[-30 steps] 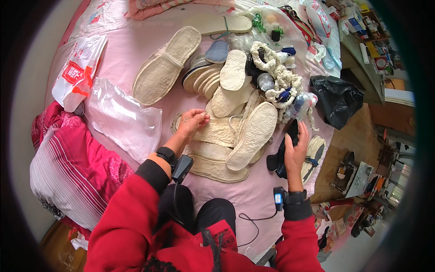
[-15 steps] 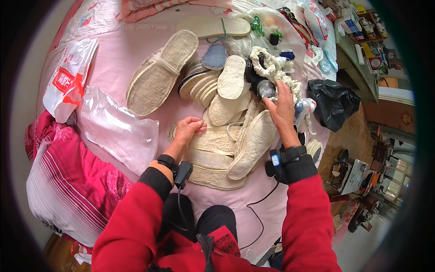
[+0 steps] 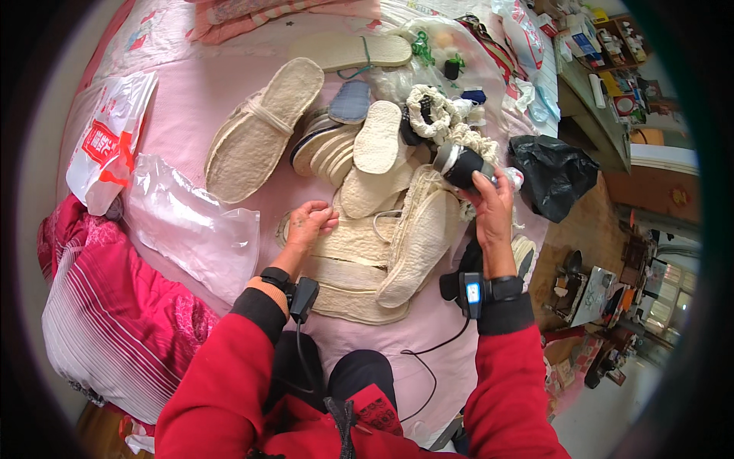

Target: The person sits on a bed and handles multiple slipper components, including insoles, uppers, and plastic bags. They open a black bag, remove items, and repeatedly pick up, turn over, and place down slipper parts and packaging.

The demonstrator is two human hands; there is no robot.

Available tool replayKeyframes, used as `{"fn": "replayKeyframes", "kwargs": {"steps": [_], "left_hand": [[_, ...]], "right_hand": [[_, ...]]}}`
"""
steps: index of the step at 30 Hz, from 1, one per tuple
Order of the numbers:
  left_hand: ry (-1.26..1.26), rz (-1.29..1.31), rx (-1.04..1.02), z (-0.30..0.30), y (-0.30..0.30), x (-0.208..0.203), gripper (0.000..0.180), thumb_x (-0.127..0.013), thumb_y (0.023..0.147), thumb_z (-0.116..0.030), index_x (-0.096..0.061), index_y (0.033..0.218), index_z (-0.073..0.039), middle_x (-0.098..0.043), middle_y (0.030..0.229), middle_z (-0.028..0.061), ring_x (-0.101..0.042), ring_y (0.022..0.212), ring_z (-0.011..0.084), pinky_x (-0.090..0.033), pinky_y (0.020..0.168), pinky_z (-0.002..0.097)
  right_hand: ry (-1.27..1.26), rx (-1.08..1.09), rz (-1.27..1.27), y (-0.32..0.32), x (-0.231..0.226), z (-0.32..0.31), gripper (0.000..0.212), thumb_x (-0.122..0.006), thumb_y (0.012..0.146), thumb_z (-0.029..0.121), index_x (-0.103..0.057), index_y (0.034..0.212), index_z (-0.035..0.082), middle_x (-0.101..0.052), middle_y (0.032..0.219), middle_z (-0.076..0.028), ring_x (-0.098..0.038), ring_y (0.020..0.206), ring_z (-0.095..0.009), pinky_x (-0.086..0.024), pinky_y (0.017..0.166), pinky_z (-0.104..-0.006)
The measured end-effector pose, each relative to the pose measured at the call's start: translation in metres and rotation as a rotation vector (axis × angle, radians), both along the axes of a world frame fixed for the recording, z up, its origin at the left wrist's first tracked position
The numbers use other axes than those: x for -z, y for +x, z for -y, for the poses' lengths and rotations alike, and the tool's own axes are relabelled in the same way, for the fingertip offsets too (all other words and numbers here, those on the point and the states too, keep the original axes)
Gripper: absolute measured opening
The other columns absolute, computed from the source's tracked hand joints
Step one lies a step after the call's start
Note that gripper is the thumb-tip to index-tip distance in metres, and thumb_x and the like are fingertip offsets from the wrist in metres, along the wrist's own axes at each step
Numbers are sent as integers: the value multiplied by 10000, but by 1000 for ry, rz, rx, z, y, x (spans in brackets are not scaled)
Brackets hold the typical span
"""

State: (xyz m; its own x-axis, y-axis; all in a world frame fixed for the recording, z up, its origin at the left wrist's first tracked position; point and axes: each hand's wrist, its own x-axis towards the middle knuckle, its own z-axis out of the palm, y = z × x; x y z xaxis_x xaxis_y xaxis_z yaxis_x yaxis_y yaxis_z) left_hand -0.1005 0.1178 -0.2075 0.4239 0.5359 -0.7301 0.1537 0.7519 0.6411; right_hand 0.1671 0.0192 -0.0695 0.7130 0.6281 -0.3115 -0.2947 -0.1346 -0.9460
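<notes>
My right hand (image 3: 494, 205) grips a black cylinder with pale, shiny ends (image 3: 460, 165), held at a tilt beside a bundle of cream braided cord (image 3: 430, 115). Whether it is a spool or a jar I cannot tell. Over the quilted cream cloth soles (image 3: 353, 239), my left hand (image 3: 309, 228) is closed, its fingers curled against the thumb. What it pinches, if anything, is too small to make out. A long quilted sole (image 3: 419, 249) leans across the pile between my hands. Behind it are a small white sole (image 3: 377, 138) and a blue-backed sole (image 3: 349, 102).
A large pair of tied soles (image 3: 264, 130) lies at the far left of the pile. Clear plastic (image 3: 195, 218) and a red-and-white bag (image 3: 111, 145) lie left. At the right, a black plastic bag (image 3: 552, 176) sits by the bed's edge. A black cable (image 3: 434, 367) trails near my knees.
My right hand has closed on the black cylinder and lifted it from beside the cord, drawing it slightly right and nearer. My left hand stays nearly in place, still curled.
</notes>
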Motion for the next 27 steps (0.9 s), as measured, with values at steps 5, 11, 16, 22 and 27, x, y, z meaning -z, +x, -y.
{"fn": "replayKeyframes", "kwargs": {"steps": [5, 11, 16, 22, 27], "left_hand": [[9, -33, -19, 2, 5, -18, 321, -559, 817, -168, -476, 1067, 15, -612, 910, 124, -602, 746, 128, -485, 639, 210], [140, 298, 55, 28, 45, -94, 256, -577, 805, -180, -554, 1025, -51, -599, 900, 64, -558, 807, 111, -454, 707, 243], [411, 469, 240, 46, 80, -143, 263, -606, 779, -150, -575, 1031, -80, -508, 1037, 33, -494, 935, 112, -432, 748, 239], [595, 487, 436, 68, 92, -161, 315, -638, 738, -167, -568, 1040, -110, -433, 1091, 60, -457, 995, 173, -428, 771, 283], [729, 400, 531, 80, 83, -165, 335, -647, 725, -175, -558, 1043, -116, -422, 1084, 70, -458, 970, 179, -425, 761, 286]], "right_hand": [[69, 109, -406, -24, -13, 36, 309, -529, 832, 239, -497, 1063, 35, -582, 975, -80, -586, 829, -192, -523, 651, -294], [155, 143, -695, -42, -13, 72, 343, -507, 840, 274, -472, 1097, 49, -585, 964, -118, -610, 742, -242, -531, 620, -318], [243, 147, -688, -43, -7, 94, 360, -494, 832, 285, -461, 1117, 68, -581, 962, -105, -593, 761, -234, -500, 629, -303], [267, 139, -701, -51, -18, 108, 333, -496, 821, 276, -483, 1095, 86, -580, 954, -62, -563, 779, -177, -469, 647, -283], [190, 133, -651, -56, -25, 121, 335, -507, 814, 272, -488, 1094, 89, -577, 999, -55, -562, 856, -176, -470, 666, -315]]}}
